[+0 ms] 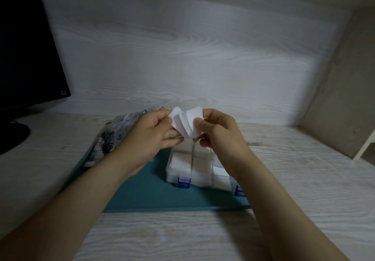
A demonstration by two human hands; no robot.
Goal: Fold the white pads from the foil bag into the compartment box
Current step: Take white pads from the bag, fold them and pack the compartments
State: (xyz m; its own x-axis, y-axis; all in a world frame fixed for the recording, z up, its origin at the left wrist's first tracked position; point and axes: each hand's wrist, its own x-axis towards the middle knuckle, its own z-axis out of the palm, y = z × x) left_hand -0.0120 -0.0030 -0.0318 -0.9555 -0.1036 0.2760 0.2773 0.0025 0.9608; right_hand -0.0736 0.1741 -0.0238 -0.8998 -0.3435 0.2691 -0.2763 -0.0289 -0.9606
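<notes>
Both hands hold a small stack of white pads [185, 121] in the air above the compartment box [199, 177]. My left hand [151, 133] pinches the stack's left edge, and my right hand [218, 131] pinches its right side, bending the stack into a V. The clear box with blue latches sits on a teal mat [146, 191] and has white pads in its visible compartments. The silvery printed foil bag [113, 136] lies at the mat's left, partly hidden behind my left hand.
A dark monitor [26, 53] on its stand fills the far left of the pale wooden desk [182, 236]. A wood-grain wall rises behind the mat, and a beige side wall closes in at the right.
</notes>
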